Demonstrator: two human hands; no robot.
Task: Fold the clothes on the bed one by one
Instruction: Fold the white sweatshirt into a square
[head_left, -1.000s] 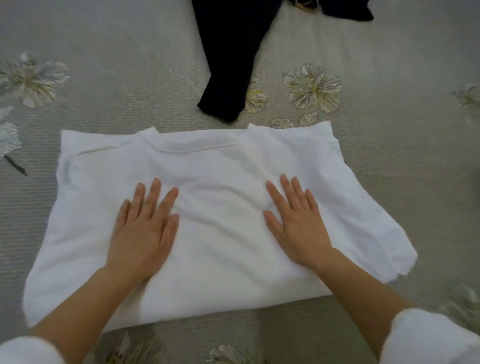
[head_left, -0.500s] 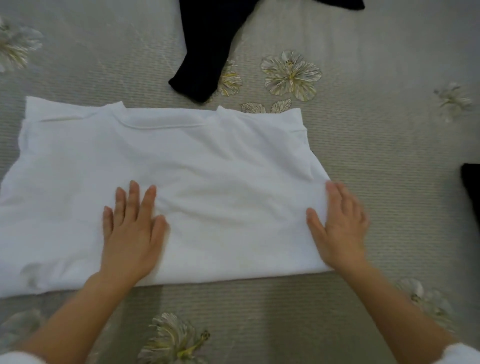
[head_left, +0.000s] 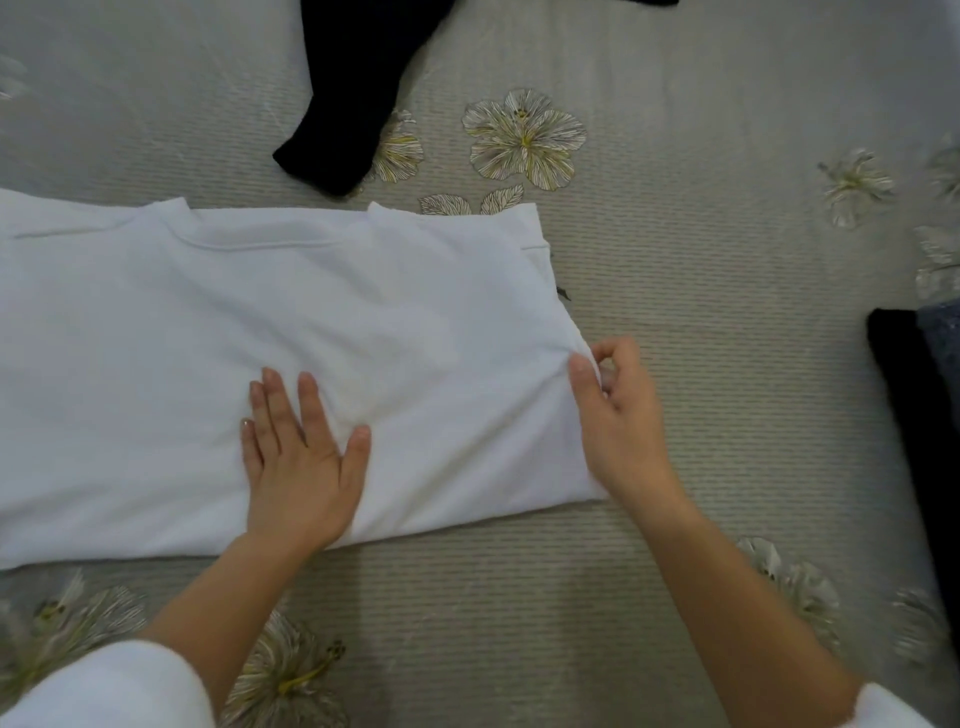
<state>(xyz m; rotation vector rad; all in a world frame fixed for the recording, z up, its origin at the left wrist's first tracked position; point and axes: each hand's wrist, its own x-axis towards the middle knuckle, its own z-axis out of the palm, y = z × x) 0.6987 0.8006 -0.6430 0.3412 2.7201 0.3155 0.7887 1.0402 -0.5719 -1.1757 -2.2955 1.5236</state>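
Observation:
A white shirt (head_left: 249, 332) lies folded across the grey flowered bedspread (head_left: 675, 260), its collar at the far edge and its left part cut off by the frame. My left hand (head_left: 298, 457) lies flat on the shirt's near middle with straight fingers. My right hand (head_left: 618, 415) is at the shirt's right edge, thumb and curled fingers pinching the cloth there.
A black garment (head_left: 353, 88) stretches from the top edge down to just beyond the shirt's collar. At the right edge lies another black piece (head_left: 914, 426) with a dark blue fabric (head_left: 943, 343) beside it.
My right hand slid from the shirt's middle to its right edge and went from flat to pinching the cloth. The left hand stayed flat. The view shifted right, showing the dark pieces.

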